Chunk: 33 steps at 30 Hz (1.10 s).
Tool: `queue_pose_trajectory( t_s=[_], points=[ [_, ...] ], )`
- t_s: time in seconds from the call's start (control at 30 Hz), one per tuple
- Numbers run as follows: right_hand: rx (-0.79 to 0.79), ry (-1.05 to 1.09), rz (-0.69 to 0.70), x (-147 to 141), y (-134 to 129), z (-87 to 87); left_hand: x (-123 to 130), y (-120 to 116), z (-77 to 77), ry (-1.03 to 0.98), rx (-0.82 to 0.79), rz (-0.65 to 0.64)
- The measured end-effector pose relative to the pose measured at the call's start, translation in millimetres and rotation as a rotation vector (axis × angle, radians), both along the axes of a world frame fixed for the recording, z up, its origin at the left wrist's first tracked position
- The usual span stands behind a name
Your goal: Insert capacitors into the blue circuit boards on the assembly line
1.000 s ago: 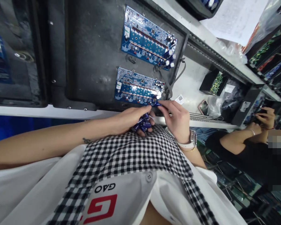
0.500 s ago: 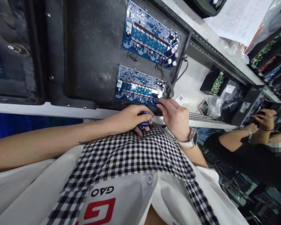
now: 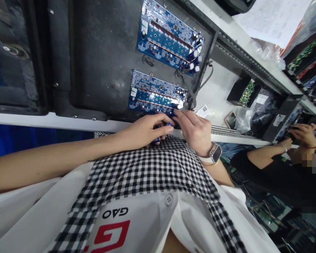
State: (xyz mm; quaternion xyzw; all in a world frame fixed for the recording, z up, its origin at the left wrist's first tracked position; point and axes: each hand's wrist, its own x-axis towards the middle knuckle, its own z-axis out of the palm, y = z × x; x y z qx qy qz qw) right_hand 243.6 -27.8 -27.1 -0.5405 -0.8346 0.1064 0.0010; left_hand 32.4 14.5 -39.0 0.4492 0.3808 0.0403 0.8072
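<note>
Several blue capacitors (image 3: 157,139) lie gathered in my left hand (image 3: 150,129), whose fingers curl around them below the nearer blue circuit board (image 3: 158,96). One capacitor end (image 3: 170,124) shows by the left thumb and forefinger. My right hand (image 3: 196,131) pinches at the lower right corner of that board; its fingertips mostly hide the small blue capacitor there. I cannot tell whether the capacitor's leads are in the board. The farther circuit board (image 3: 171,38) carries several upright capacitors (image 3: 194,61) at its right end.
Both boards rest in a black tray (image 3: 100,63). Right of it are a cable (image 3: 206,79), a white label (image 3: 202,111), a phone (image 3: 230,120) and a black box of small parts (image 3: 243,92). A co-worker's hands (image 3: 304,134) are at the far right.
My left fingers have closed further and turned the capacitors, with one now nearer the fingertips. My right fingertips have shifted slightly left and up at the board corner, covering the capacitor more.
</note>
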Motion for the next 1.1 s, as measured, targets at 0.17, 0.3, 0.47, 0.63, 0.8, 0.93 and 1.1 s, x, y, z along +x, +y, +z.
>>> queue_pose_trajectory(
  t_s=[0.17,0.3,0.47,0.63,0.8,0.93,1.1],
  points=[
    [0.011,0.065,-0.044,2.4,-4.6,-7.5,-1.0,-2.6,1.8,0.028,-0.042,0.039],
    [-0.009,0.087,-0.029,0.5,-5.3,-10.6,-1.1,-4.6,3.0,0.045,-0.069,0.055],
    [-0.091,0.319,-0.159,-10.4,-7.6,24.6,-2.4,0.6,3.4,-0.019,-0.121,0.005],
    [-0.082,0.399,-0.281,-10.1,-10.7,36.4,2.7,7.7,4.3,-0.151,-0.309,-0.036],
    [0.062,0.180,-0.297,0.5,-1.0,-0.7,5.0,7.2,9.6,-0.154,-0.512,0.050],
    [0.061,0.077,-0.268,-1.0,4.1,-4.9,-0.5,2.0,8.0,-0.173,-0.549,0.120],
    [0.071,0.037,-0.217,-2.6,3.0,-0.6,-3.8,-5.0,5.9,-0.209,-0.540,0.188]
  ],
)
